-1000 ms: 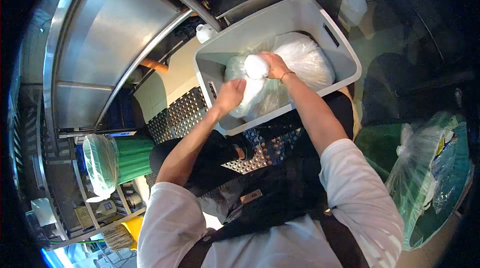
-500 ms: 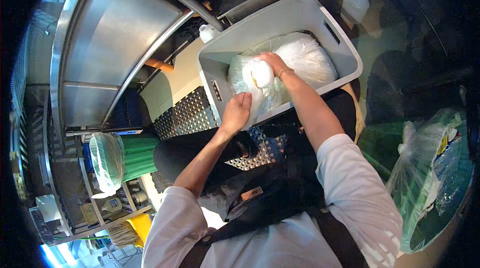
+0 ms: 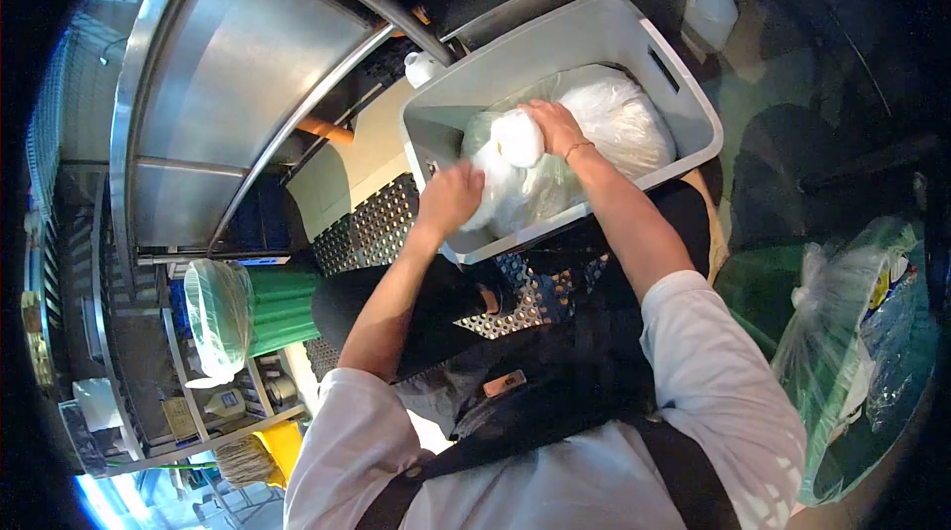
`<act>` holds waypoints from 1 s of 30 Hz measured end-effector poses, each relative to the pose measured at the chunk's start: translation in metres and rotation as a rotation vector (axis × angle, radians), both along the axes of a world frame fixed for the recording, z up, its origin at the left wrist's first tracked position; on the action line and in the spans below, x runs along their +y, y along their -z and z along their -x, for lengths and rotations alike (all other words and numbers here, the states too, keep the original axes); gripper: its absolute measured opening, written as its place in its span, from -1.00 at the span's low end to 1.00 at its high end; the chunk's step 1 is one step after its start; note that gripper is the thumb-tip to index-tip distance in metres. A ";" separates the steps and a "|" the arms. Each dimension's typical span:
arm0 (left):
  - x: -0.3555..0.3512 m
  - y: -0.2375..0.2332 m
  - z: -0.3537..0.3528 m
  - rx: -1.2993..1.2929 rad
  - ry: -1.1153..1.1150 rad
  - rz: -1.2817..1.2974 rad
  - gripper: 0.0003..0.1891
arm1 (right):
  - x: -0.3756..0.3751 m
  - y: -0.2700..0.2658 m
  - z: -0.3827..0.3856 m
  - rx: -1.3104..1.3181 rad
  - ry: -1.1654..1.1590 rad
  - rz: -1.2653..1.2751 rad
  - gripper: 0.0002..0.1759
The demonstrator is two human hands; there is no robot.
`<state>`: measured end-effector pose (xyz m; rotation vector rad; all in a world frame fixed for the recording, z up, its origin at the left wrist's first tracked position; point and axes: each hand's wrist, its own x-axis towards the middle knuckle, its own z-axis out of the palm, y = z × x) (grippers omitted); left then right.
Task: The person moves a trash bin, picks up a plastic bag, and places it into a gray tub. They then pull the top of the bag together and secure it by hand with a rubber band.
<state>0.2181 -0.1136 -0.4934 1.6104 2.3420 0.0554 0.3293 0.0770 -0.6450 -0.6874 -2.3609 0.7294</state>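
A grey plastic tub (image 3: 711, 129) stands before me with large bags of whitish clear plastic (image 3: 616, 119) inside. My right hand (image 3: 557, 127) curls over the side of a rounded white bundle (image 3: 517, 139), which has a small yellowish mark on it. Over the tub's near left corner, my left hand (image 3: 453, 195) is closed, a little smeared by motion. Thin plastic film (image 3: 482, 203) trails from the bundle down past its fingers.
Beside the tub stand a white jug (image 3: 421, 67) and another jug (image 3: 711, 10). Green bins with clear liners, one at left (image 3: 282, 307) and one at right (image 3: 807, 332), flank me. A perforated mat (image 3: 381, 223) covers floor. Metal framing (image 3: 248, 45) rises at upper left.
My left hand has moved up and to the left, over the tub's corner. My right hand stays at the white bundle. The view has shifted slightly.
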 end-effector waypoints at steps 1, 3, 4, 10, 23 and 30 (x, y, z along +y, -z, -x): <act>0.008 -0.001 0.003 0.161 0.055 -0.164 -0.74 | -0.001 -0.006 -0.001 -0.002 -0.002 -0.003 -0.53; 0.024 -0.006 0.004 0.319 0.105 -0.334 -0.76 | -0.001 -0.020 -0.005 -0.078 -0.010 -0.001 -0.47; 0.034 -0.010 0.003 0.296 0.173 -0.358 -0.76 | -0.003 -0.025 -0.007 -0.081 -0.011 -0.006 -0.47; 0.060 0.049 0.039 0.034 0.332 -0.339 -0.77 | -0.009 -0.029 -0.012 0.102 -0.046 0.004 -0.43; 0.000 0.030 -0.032 -0.396 -0.083 -0.281 -0.62 | -0.004 0.001 0.009 -0.081 -0.147 0.074 -0.57; -0.014 0.022 -0.060 -0.368 -0.151 -0.335 -0.63 | 0.003 0.019 0.016 -0.061 -0.171 0.144 -0.55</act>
